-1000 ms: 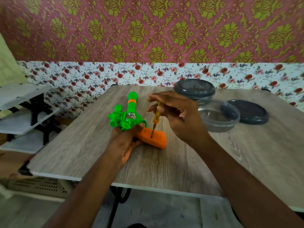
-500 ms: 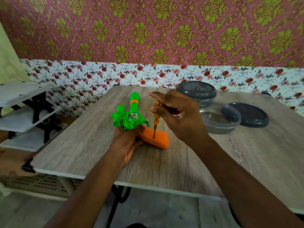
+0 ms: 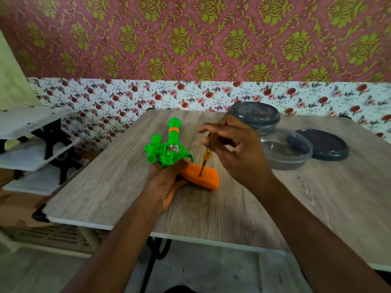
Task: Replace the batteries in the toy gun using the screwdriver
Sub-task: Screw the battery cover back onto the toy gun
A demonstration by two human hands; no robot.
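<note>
Wood-grain table (image 3: 232,208): left hand (image 3: 167,178) clasps the green-and-orange plastic toy gun (image 3: 169,152); right hand (image 3: 234,153) pinches the yellow-handled screwdriver (image 3: 206,155), tip planted on the orange grip.

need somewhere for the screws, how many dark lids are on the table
2: one dark lid on the far container behind the right hand, one dark lid lying loose at right.

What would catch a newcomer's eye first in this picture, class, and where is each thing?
The bright green toy gun with its orange grip, held by the left hand near the middle of the wooden table. Beside it, the right hand presses a yellow-handled screwdriver tip-down onto the orange grip. Behind, the red-and-gold patterned wall fills the top.
</note>
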